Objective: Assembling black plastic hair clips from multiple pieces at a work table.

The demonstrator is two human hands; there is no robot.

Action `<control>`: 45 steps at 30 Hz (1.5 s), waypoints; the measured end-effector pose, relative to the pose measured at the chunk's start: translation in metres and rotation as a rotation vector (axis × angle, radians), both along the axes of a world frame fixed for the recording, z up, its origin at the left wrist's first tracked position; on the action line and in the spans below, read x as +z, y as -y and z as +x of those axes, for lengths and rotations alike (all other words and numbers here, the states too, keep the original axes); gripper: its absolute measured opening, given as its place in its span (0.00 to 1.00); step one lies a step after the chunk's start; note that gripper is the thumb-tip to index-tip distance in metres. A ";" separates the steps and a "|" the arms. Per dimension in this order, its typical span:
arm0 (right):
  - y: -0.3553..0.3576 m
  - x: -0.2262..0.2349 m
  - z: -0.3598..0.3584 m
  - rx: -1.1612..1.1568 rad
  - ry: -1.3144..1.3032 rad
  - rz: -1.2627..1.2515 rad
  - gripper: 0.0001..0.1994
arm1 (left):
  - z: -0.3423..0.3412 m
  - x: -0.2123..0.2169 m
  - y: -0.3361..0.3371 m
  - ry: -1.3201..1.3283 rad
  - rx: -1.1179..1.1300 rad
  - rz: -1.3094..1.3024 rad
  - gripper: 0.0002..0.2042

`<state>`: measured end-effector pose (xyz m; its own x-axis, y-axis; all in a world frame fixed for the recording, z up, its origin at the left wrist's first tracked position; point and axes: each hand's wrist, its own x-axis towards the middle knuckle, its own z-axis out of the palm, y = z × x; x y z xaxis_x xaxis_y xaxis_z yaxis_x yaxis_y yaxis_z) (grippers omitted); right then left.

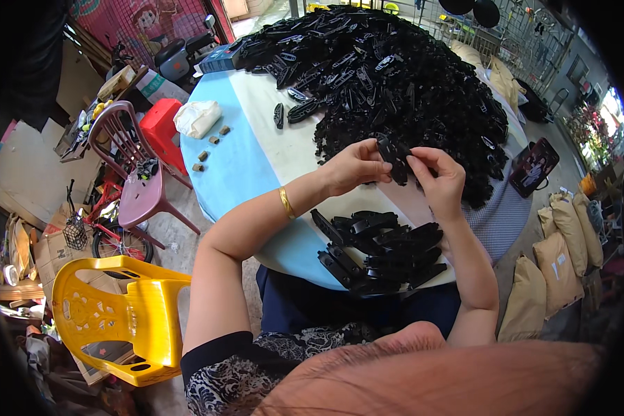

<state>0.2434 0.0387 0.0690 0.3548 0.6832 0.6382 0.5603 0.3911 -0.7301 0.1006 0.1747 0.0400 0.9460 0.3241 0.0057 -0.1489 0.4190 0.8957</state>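
Together, left fingers (374,167), right fingers (423,160) gripping black piece (394,155), small heap (381,251) by table edge (282,265), roomy tablecloth (223,163) leftward

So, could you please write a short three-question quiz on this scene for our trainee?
1. True or false: the left grip holds a black part.
2. What colour is the armchair at lower left?
A) red
B) yellow
C) blue
3. Fill in: the phone is at the ____ side of the table.

Key: 1 true; 2 B; 3 right.
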 end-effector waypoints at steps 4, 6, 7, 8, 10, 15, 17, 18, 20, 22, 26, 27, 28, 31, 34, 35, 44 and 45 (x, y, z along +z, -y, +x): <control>-0.003 0.001 -0.001 -0.070 0.345 0.155 0.06 | 0.001 0.002 0.008 0.025 0.038 0.057 0.15; -0.003 0.002 -0.002 -0.081 0.444 0.202 0.07 | 0.002 -0.001 0.007 0.011 0.048 0.082 0.15; -0.002 0.003 -0.002 -0.099 0.499 0.209 0.07 | 0.002 -0.001 0.007 -0.003 0.056 0.107 0.15; -0.001 0.004 -0.003 -0.118 0.554 0.217 0.07 | 0.002 -0.001 0.008 -0.003 0.058 0.108 0.15; -0.001 0.005 -0.004 -0.125 0.584 0.224 0.07 | 0.001 0.000 0.009 -0.089 0.131 0.127 0.15; 0.000 0.006 -0.006 -0.135 0.664 0.226 0.07 | 0.001 -0.001 0.010 -0.044 0.146 0.159 0.15; 0.000 0.004 -0.007 -0.112 0.434 0.213 0.07 | 0.000 0.003 0.011 -0.004 0.144 0.209 0.15; 0.000 0.003 -0.006 -0.117 0.345 0.183 0.06 | 0.000 0.006 0.011 -0.005 0.109 0.126 0.15; -0.001 0.008 -0.001 -0.079 0.388 0.220 0.07 | -0.003 0.017 0.014 -0.074 0.046 0.031 0.17; -0.002 0.010 0.004 0.011 0.525 0.274 0.09 | -0.004 0.014 0.006 -0.085 -0.023 0.008 0.16; -0.002 0.010 -0.003 0.060 0.715 0.278 0.13 | -0.005 0.011 0.000 -0.120 -0.150 0.020 0.13; -0.002 0.009 -0.002 0.058 0.715 0.276 0.13 | -0.005 0.010 -0.001 -0.120 -0.152 0.019 0.13; -0.002 0.008 -0.001 0.043 0.738 0.270 0.13 | -0.005 0.010 -0.001 -0.145 -0.144 0.023 0.13; -0.002 0.007 0.002 0.014 0.804 0.268 0.12 | -0.007 0.012 -0.005 -0.201 -0.142 0.051 0.14; 0.000 0.007 0.002 -0.010 0.889 0.257 0.12 | -0.010 0.019 -0.005 -0.228 -0.146 0.086 0.15; 0.001 0.007 0.001 -0.020 0.931 0.242 0.11 | -0.011 0.023 -0.005 -0.224 -0.144 0.095 0.15; -0.003 -0.005 0.007 0.078 0.208 -0.292 0.13 | -0.016 0.035 0.011 -0.175 0.192 1.327 0.16; -0.003 -0.007 0.012 0.153 0.107 -0.442 0.14 | -0.015 0.032 0.015 -0.149 0.208 1.321 0.16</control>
<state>0.2552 0.0413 0.0621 0.1768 0.9367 0.3023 0.6019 0.1401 -0.7862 0.0859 0.1601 0.0718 0.8993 0.2926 0.3250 0.0299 -0.7826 0.6218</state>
